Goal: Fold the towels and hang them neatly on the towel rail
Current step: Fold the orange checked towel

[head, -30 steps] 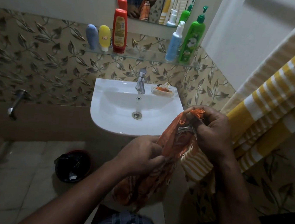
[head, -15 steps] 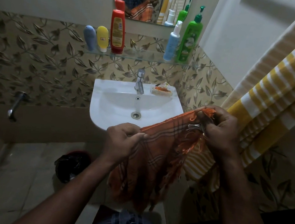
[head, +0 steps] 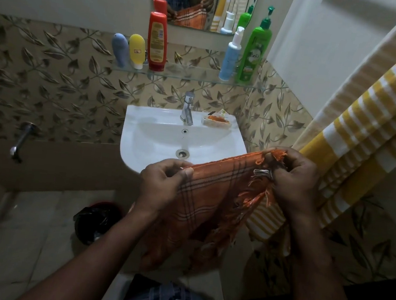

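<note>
An orange checked towel (head: 206, 205) with fringed ends hangs between my two hands in front of the white sink (head: 143, 143). My left hand (head: 161, 185) pinches its top edge on the left side. My right hand (head: 292, 182) grips the fringed corner on the right, held a little higher. The rest of the cloth drapes down toward my waist. A yellow and white striped towel (head: 372, 130) hangs along the right wall, behind my right hand. No towel rail shows in this view.
A glass shelf (head: 196, 72) above the sink carries several bottles. A tap (head: 188, 108) and a soap dish (head: 216, 121) sit on the sink's back rim. A dark bin (head: 97, 220) stands on the tiled floor below left. A wall spout (head: 21, 139) juts out at left.
My hands have drawn apart, the left moving left, and the bunched orange towel is now spread out flat between them.
</note>
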### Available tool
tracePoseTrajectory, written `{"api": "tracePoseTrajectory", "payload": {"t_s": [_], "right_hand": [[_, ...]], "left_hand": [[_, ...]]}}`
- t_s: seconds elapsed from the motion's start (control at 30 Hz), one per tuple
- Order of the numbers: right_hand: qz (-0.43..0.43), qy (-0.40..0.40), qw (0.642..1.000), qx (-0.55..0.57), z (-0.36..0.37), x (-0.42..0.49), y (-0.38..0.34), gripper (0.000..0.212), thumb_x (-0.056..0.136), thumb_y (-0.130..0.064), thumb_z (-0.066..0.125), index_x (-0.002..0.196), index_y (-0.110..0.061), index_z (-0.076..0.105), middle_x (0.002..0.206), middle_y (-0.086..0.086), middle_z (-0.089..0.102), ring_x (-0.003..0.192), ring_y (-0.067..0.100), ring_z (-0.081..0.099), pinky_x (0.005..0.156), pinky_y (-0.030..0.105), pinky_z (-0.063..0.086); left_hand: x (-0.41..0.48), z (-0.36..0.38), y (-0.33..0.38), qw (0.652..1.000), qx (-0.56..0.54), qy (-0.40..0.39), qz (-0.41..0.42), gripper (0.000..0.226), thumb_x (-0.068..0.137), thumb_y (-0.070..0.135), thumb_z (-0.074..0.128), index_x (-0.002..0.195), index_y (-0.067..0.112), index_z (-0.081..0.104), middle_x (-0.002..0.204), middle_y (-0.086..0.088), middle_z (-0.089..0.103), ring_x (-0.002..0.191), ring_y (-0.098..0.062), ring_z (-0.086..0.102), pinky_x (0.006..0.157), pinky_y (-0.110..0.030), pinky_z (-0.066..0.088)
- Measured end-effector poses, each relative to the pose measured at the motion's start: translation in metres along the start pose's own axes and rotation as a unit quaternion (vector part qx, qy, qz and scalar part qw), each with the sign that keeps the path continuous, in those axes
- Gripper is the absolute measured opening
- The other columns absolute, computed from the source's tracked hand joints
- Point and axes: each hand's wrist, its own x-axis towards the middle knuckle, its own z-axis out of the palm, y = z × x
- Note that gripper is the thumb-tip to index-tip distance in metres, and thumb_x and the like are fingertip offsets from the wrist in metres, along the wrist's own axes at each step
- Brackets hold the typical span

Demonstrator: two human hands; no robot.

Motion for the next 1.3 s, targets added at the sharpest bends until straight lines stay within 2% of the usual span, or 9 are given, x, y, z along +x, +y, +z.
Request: {"api": "tracePoseTrajectory", "payload": {"t_s": [0.13, 0.23, 0.4, 0.6, 0.73, 0.87, 0.93, 1.03, 1.3], "right_hand": [[-0.033, -0.010, 0.992, -0.120, 0.006, -0.005, 0.004, 0.024, 0.091, -0.004, 0.072, 0.098, -0.025, 0.080, 0.083, -0.009, 0.074, 0.073, 0.006, 0.064, 0.064, 0.013, 0.046], [-0.042, -0.032, 0.982, -0.180, 0.016, -0.011, 0.009, 0.026, 0.084, 0.002, 0.068, 0.097, -0.016, 0.082, 0.085, 0.002, 0.078, 0.074, 0.014, 0.063, 0.060, 0.020, 0.040], [-0.027, -0.001, 0.985, -0.169, 0.016, -0.016, 0.023, 0.029, 0.084, 0.002, 0.067, 0.099, -0.017, 0.083, 0.090, 0.005, 0.080, 0.082, 0.024, 0.070, 0.072, 0.035, 0.054], [-0.005, -0.008, 0.982, -0.190, 0.023, -0.022, 0.029, 0.027, 0.083, 0.004, 0.068, 0.096, -0.015, 0.084, 0.085, 0.008, 0.080, 0.074, 0.016, 0.062, 0.061, 0.020, 0.031], [-0.014, -0.038, 0.971, -0.236, 0.029, -0.024, 0.034, 0.031, 0.077, 0.007, 0.065, 0.095, -0.012, 0.083, 0.091, 0.012, 0.079, 0.083, 0.028, 0.070, 0.066, 0.028, 0.041], [-0.095, -0.198, 0.967, -0.130, 0.041, -0.035, 0.016, 0.038, 0.072, 0.012, 0.069, 0.098, -0.013, 0.080, 0.133, -0.003, 0.071, 0.119, 0.010, 0.065, 0.098, 0.025, 0.055], [-0.099, -0.302, 0.943, -0.094, 0.049, -0.043, 0.008, 0.038, 0.074, 0.009, 0.072, 0.097, -0.020, 0.078, 0.118, -0.007, 0.077, 0.106, 0.008, 0.071, 0.087, 0.030, 0.060], [-0.059, -0.303, 0.947, -0.090, 0.056, -0.044, 0.014, 0.039, 0.078, 0.006, 0.067, 0.093, -0.029, 0.075, 0.082, -0.006, 0.076, 0.077, 0.014, 0.072, 0.069, 0.040, 0.056], [-0.065, -0.258, 0.956, -0.121, 0.051, -0.042, 0.012, 0.038, 0.073, 0.006, 0.070, 0.093, -0.025, 0.082, 0.082, -0.007, 0.078, 0.074, 0.008, 0.071, 0.066, 0.036, 0.058]], "left_hand": [[0.002, 0.007, -0.004, 0.998, 0.051, 0.020, 0.016, 0.004, 0.093, 0.018, 0.078, 0.092, 0.020, 0.082, 0.088, 0.006, 0.079, 0.088, -0.013, 0.075, 0.086, -0.039, 0.061], [0.004, 0.012, -0.007, 0.990, 0.126, 0.019, 0.058, 0.010, 0.096, 0.016, 0.072, 0.087, 0.017, 0.077, 0.086, 0.003, 0.073, 0.087, -0.019, 0.069, 0.079, -0.033, 0.051], [0.002, 0.009, -0.019, 0.953, 0.275, -0.025, 0.122, 0.022, 0.100, 0.021, 0.058, 0.084, 0.011, 0.071, 0.081, 0.000, 0.059, 0.080, -0.020, 0.053, 0.070, -0.029, 0.028], [0.001, 0.010, -0.025, 0.953, 0.275, -0.007, 0.127, 0.020, 0.098, 0.015, 0.058, 0.081, 0.007, 0.066, 0.077, 0.002, 0.052, 0.077, -0.019, 0.049, 0.067, -0.028, 0.023], [0.003, 0.013, -0.020, 0.954, 0.270, -0.002, 0.127, 0.019, 0.098, 0.015, 0.059, 0.083, 0.007, 0.068, 0.079, -0.001, 0.057, 0.079, -0.019, 0.051, 0.068, -0.027, 0.025], [0.000, 0.028, -0.012, 0.947, 0.283, -0.044, 0.145, 0.017, 0.097, 0.016, 0.063, 0.084, 0.008, 0.069, 0.079, -0.002, 0.059, 0.080, -0.026, 0.059, 0.069, -0.030, 0.032], [0.002, 0.032, -0.007, 0.943, 0.275, -0.085, 0.169, 0.021, 0.094, 0.023, 0.058, 0.087, 0.008, 0.072, 0.080, -0.004, 0.062, 0.079, -0.026, 0.060, 0.069, -0.035, 0.041], [0.006, 0.025, 0.000, 0.947, 0.242, -0.134, 0.162, 0.028, 0.091, 0.031, 0.055, 0.094, 0.013, 0.077, 0.087, -0.001, 0.070, 0.086, -0.022, 0.065, 0.077, -0.037, 0.050], [-0.007, 0.012, -0.015, 0.972, 0.158, -0.125, 0.120, 0.020, 0.093, 0.025, 0.074, 0.108, 0.032, 0.063, 0.080, 0.009, 0.074, 0.078, -0.009, 0.070, 0.072, -0.039, 0.058]]}}
